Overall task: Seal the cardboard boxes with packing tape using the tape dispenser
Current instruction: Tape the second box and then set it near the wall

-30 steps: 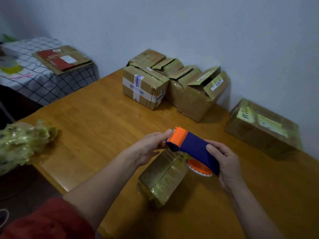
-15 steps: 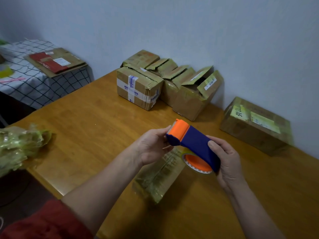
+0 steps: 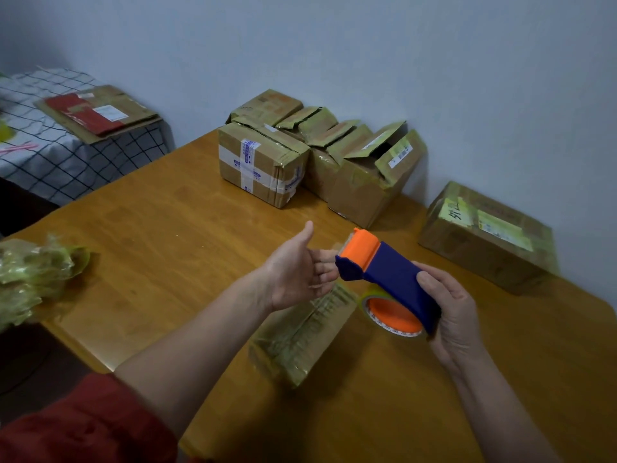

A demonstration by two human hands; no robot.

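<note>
The blue tape dispenser [image 3: 390, 275] with orange head is held in the air above the wooden surface [image 3: 167, 235]. The right hand [image 3: 457, 315] grasps its rear end, fingers wrapped around the body. The left hand [image 3: 293, 272] is released, palm up, thumb raised, its fingers [image 3: 322, 265] reaching to the orange head. Directly under the dispenser lies a small taped box [image 3: 300, 335]. Behind the dispenser a group of boxes [image 3: 260, 165] stands at the wall, one with open flaps [image 3: 370, 182]. To its right lies another box [image 3: 484, 238].
</note>
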